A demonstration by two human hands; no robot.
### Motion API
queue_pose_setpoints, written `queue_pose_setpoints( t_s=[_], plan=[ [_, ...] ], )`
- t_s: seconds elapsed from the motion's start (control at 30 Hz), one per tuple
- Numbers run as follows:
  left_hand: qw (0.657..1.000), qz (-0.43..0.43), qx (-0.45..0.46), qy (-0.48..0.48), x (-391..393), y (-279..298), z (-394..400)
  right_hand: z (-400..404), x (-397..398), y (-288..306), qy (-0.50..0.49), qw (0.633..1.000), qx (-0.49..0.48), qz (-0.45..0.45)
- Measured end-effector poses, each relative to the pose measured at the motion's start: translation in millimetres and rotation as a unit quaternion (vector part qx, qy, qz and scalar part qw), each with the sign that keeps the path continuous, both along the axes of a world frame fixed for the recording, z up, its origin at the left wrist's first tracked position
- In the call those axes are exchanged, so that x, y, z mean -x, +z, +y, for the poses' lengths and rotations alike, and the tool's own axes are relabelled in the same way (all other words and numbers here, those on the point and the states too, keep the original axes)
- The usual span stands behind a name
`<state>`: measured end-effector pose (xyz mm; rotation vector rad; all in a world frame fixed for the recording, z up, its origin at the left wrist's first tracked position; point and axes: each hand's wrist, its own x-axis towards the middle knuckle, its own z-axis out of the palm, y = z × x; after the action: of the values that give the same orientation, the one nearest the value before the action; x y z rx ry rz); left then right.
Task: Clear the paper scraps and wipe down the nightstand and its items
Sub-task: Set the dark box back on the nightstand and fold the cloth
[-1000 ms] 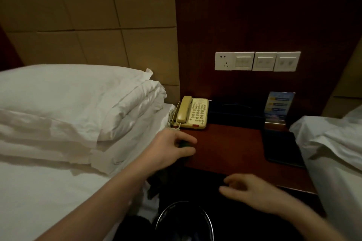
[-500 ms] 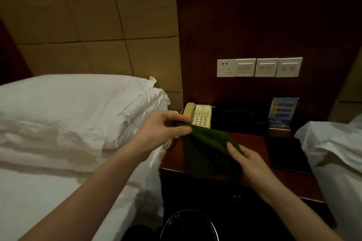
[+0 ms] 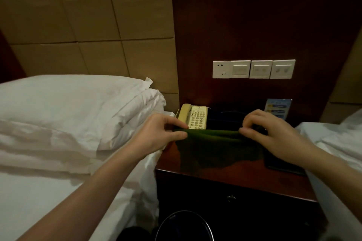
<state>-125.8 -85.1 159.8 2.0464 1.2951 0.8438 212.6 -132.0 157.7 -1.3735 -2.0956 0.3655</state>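
Above the dark wooden bench [image 3: 254, 179], a green cloth [image 3: 215, 148] hangs stretched, its long top edge running left to right. Left hand [image 3: 156, 135] pinches the left corner, right hand [image 3: 272, 133] the right corner; hands are apart. Behind sits a cream telephone [image 3: 194, 116].

Cloth [image 3: 215, 148]: dark green, plain. Nightstand [image 3: 244, 172]: reddish-brown wood, glossy top. Telephone [image 3: 193, 116]: cream, pale grey keys. Pillows [image 3: 68, 107]: white. Headboard panels [image 3: 88, 25]: tan, square grid. Switch plates [image 3: 253, 69]: white. Card [image 3: 278, 108]: blue, yellow strips. Wall panel [image 3: 254, 15]: dark red-brown.
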Motion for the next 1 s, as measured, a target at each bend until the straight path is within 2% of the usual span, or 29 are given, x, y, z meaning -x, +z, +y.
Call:
queue_pose_setpoints(
  t_s=[0.1,0.2,0.3,0.37,0.43,0.5,0.6,0.7,0.77,0.8,0.87,0.93,0.97,1.0],
  plan=[
    [0.999,-0.027,0.018,-0.022,0,1,0,0,2,-13,-0.049,0.992,-0.003,0.112],
    [0.997,-0.040,0.040,-0.051,-1,1,2,0,9,-21,-0.052,0.983,0.006,0.174],
    [0.993,0.010,0.073,-0.088,0,4,3,2,10,-20,-0.020,0.969,0.069,0.238],
    [0.986,0.067,0.102,-0.116,0,6,3,3,4,-17,0.024,0.959,0.156,0.236],
    [0.977,0.096,0.140,-0.132,0,7,3,4,-2,-15,0.058,0.950,0.239,0.194],
    [0.969,0.088,0.175,-0.151,1,7,3,4,-7,-15,0.076,0.948,0.261,0.165],
    [0.948,-0.016,0.250,-0.196,1,2,1,6,-6,-12,0.071,0.943,0.257,0.199],
    [0.902,-0.137,0.362,-0.193,-5,1,-5,9,2,-1,0.077,0.916,0.300,0.254],
    [0.875,-0.143,0.399,-0.233,-16,-3,-10,11,11,10,0.083,0.890,0.359,0.267],
    [0.871,-0.123,0.407,-0.246,-23,-7,-11,12,16,17,0.090,0.884,0.381,0.257],
    [0.877,-0.085,0.425,-0.208,-38,-16,-14,15,25,25,0.091,0.881,0.394,0.244],
    [0.872,-0.117,0.437,-0.187,-48,-29,-17,10,31,19,0.059,0.868,0.373,0.321],
    [0.862,-0.176,0.442,-0.175,-51,-35,-20,7,31,6,0.036,0.837,0.371,0.401],
    [0.843,-0.250,0.449,-0.158,-51,-40,-22,0,31,-14,0.007,0.785,0.380,0.490]
  ],
)
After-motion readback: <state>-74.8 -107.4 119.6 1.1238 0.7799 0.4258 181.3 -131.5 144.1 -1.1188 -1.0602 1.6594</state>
